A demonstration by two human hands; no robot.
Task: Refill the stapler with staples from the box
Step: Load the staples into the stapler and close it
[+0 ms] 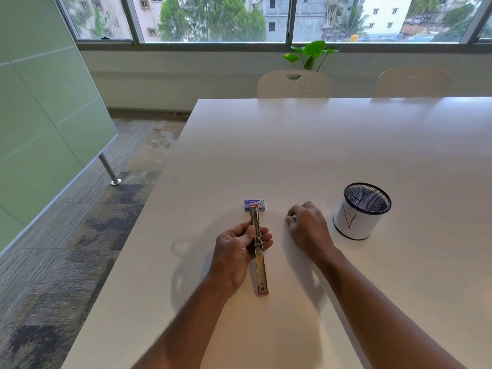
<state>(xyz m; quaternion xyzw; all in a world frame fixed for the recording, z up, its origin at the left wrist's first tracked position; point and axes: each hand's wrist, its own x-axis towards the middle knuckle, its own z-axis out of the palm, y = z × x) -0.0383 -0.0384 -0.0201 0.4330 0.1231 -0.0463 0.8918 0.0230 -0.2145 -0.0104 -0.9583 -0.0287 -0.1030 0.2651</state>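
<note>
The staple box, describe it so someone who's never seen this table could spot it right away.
On the big white table, look near the front left edge, just beyond the left hand holding the opened silver stapler. The small blue-and-white cardboard staple box lies flat at the stapler's far tip. It is the only blue, rectangular thing; the black mesh cup is round.

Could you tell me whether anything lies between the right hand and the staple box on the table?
Nothing visible does. The right hand rests on the table, and only bare tabletop separates it from the box. The opened stapler, held in the left hand, ends just in front of the box, off that path.
</note>
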